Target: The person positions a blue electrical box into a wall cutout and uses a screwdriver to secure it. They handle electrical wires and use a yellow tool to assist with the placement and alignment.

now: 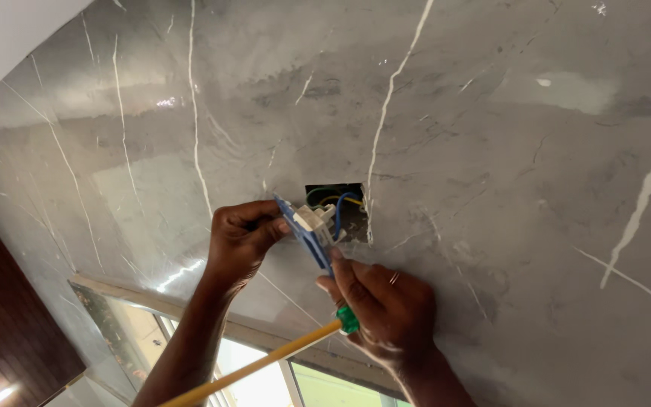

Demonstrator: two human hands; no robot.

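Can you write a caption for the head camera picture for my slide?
Two hands, left and right, hold a wired switch plate by a marble wall opening.

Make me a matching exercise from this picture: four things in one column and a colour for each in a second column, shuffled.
Things:
1. switch plate held by the left hand
2. tool shaft by the right hand
3. collar on the tool
4. marble wall

Colours:
A. green
B. grey with white veins
C. blue
D. yellow

Pairs: 1-C, 2-D, 3-A, 4-B
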